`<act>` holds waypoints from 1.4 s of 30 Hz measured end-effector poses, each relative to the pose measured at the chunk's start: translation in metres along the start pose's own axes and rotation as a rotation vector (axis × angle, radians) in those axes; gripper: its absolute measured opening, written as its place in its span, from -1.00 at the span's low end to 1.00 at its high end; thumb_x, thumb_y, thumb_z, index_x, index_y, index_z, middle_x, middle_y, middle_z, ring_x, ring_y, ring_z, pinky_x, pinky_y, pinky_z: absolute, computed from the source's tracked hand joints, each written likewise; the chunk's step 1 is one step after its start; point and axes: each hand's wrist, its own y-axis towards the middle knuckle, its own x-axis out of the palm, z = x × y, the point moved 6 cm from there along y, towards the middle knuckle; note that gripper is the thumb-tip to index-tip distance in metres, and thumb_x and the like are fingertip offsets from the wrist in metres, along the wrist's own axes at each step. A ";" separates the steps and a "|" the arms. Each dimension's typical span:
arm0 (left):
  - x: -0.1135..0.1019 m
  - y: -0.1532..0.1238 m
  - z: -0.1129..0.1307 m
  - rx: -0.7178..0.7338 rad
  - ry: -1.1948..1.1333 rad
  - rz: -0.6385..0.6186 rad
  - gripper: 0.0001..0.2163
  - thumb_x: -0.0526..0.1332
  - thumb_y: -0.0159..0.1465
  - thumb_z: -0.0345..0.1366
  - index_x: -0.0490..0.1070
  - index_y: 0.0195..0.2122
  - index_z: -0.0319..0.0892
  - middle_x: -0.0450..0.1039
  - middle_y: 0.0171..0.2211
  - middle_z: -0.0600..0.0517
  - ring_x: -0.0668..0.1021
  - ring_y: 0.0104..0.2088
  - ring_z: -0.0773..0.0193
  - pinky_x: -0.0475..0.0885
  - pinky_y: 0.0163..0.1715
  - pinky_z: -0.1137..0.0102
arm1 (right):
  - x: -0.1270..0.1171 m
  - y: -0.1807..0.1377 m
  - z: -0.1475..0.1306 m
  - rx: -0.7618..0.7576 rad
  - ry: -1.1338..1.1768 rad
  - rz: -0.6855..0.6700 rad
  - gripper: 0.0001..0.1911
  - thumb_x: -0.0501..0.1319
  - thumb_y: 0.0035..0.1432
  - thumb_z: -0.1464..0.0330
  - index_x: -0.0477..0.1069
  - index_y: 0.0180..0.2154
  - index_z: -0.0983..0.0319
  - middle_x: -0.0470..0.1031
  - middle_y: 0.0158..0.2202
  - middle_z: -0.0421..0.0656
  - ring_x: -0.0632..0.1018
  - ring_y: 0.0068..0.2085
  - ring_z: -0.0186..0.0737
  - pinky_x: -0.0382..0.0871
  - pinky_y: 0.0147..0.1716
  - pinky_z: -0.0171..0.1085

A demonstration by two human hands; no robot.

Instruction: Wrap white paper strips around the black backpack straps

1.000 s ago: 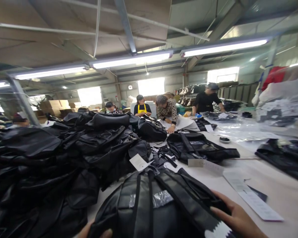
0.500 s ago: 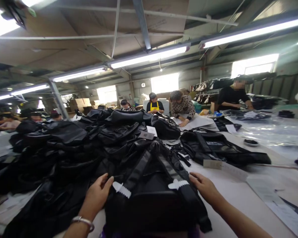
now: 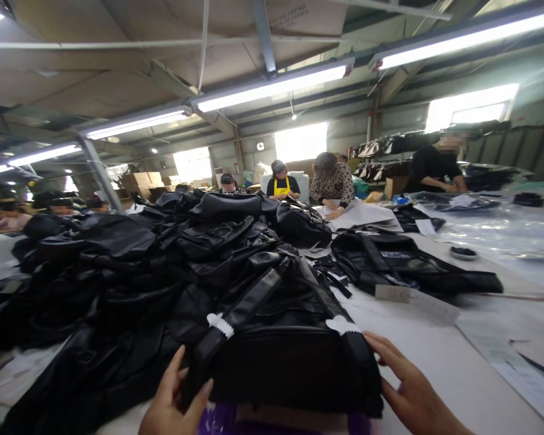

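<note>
A black leather-look backpack (image 3: 290, 362) lies directly in front of me, its straps running away from me. One white toothed paper or plastic piece (image 3: 220, 324) sits around the left strap, and a similar white piece (image 3: 343, 325) is on the right one. My left hand (image 3: 176, 393) grips the near left corner of the backpack, thumb in front and fingers at its side. At the opposite edge, my right hand (image 3: 405, 380) holds the right side, with its fingertips partly hidden by the bag.
A large heap of black bags (image 3: 118, 272) fills the left and middle. Another black bag (image 3: 408, 260) lies to the right beside a paper tag (image 3: 392, 294). A black round item (image 3: 463, 253) and clear plastic sheets (image 3: 503, 226) lie farther right. Several co-workers are beyond the table.
Both hands have moved down and nearer along the backpack's sides. Its near panel now faces me more, and the straps lie flatter. Purple material shows beneath its near edge.
</note>
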 end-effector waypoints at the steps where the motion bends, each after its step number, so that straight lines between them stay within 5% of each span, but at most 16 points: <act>1: -0.002 0.000 0.008 -0.017 -0.076 0.009 -0.17 0.30 0.04 0.08 0.09 0.30 -0.07 0.54 -0.16 -0.01 0.64 -0.26 0.07 0.58 -0.18 0.27 | 0.000 0.001 0.002 -0.012 -0.028 -0.009 -0.49 0.15 0.20 0.25 0.33 0.18 0.14 0.29 0.23 -0.04 0.34 0.21 0.04 0.35 0.16 -0.06; 6: 0.000 -0.008 0.028 0.154 -0.169 -0.040 -0.17 0.32 0.08 0.03 0.00 0.34 -0.01 0.54 -0.08 -0.02 0.59 -0.07 0.03 0.49 0.04 0.18 | 0.008 0.015 0.008 0.017 -0.008 -0.085 -0.38 0.25 0.12 0.22 0.29 0.21 0.16 0.25 0.26 -0.03 0.28 0.25 0.07 0.19 0.26 -0.01; 10: 0.007 -0.006 -0.011 0.395 0.134 0.072 -0.11 0.34 0.08 -0.02 -0.06 0.36 -0.14 0.31 0.13 -0.20 0.46 0.09 -0.10 0.45 0.07 0.03 | 0.018 0.028 0.008 0.096 0.120 -0.131 -0.44 0.26 0.13 0.24 0.32 0.17 0.15 0.33 0.20 -0.04 0.33 0.22 0.06 0.22 0.24 -0.04; 14: 0.009 0.016 -0.057 0.255 0.069 0.010 -0.14 0.32 0.10 -0.02 -0.05 0.34 -0.18 0.21 0.21 -0.22 0.41 0.15 -0.08 0.52 -0.03 0.08 | 0.020 0.035 -0.007 0.053 0.151 -0.094 -0.51 0.31 0.09 0.23 0.41 0.06 0.20 0.47 0.04 -0.04 0.47 0.05 0.09 0.35 0.11 -0.09; 17: 0.019 0.030 -0.050 0.256 0.016 -0.208 -0.32 0.35 0.10 -0.09 0.21 0.23 -0.15 0.31 0.19 -0.13 0.37 0.20 -0.04 0.34 0.19 0.10 | 0.024 0.042 -0.017 0.054 0.172 -0.105 -0.54 0.32 0.08 0.21 0.43 0.01 0.21 0.52 -0.05 -0.07 0.50 -0.04 0.07 0.41 -0.01 -0.16; 20: 0.031 0.045 -0.032 0.205 -0.064 -0.322 -0.45 0.36 0.09 -0.07 0.39 0.06 -0.23 0.54 -0.06 -0.11 0.53 0.02 -0.03 0.42 0.10 0.16 | 0.033 0.051 -0.015 0.124 0.214 -0.145 -0.67 0.22 0.14 0.21 0.43 -0.08 0.20 0.55 -0.17 -0.13 0.52 -0.13 0.02 0.42 -0.13 -0.19; 23: 0.045 0.060 -0.018 0.170 -0.133 -0.280 -0.58 0.34 0.09 -0.04 0.49 -0.15 -0.25 0.60 -0.22 -0.08 0.59 -0.12 -0.01 0.50 -0.03 0.22 | 0.040 0.062 -0.002 0.191 0.183 -0.134 -0.74 0.17 0.12 0.21 0.44 -0.19 0.20 0.57 -0.25 -0.15 0.53 -0.17 0.02 0.40 -0.19 -0.19; 28: 0.064 0.077 -0.010 0.161 -0.137 -0.145 -0.58 0.29 0.13 0.01 0.50 -0.11 -0.20 0.59 -0.12 -0.05 0.58 -0.05 0.06 0.45 0.05 0.29 | 0.045 0.078 0.018 0.316 0.015 -0.095 -0.78 0.11 0.03 0.25 0.44 -0.32 0.19 0.57 -0.35 -0.16 0.53 -0.18 0.02 0.36 -0.24 -0.22; 34: 0.084 0.105 -0.037 -0.034 0.033 -0.241 -0.57 0.35 0.03 0.03 0.57 -0.26 -0.25 0.62 -0.29 -0.17 0.62 -0.16 -0.10 0.51 -0.14 0.18 | 0.058 0.093 0.033 0.435 -0.249 -0.176 -0.81 0.12 0.11 0.26 0.41 -0.41 0.21 0.55 -0.39 -0.09 0.51 -0.31 -0.11 0.23 -0.37 -0.29; 42: 0.108 0.118 -0.066 -0.115 0.163 -0.293 -0.55 0.36 0.03 0.03 0.57 -0.22 -0.26 0.61 -0.25 -0.21 0.61 -0.11 -0.09 0.47 -0.10 0.23 | 0.079 0.101 0.060 0.477 -0.323 -0.251 -0.80 0.10 0.18 0.25 0.37 -0.40 0.23 0.54 -0.34 -0.02 0.52 -0.30 -0.09 0.18 -0.40 -0.29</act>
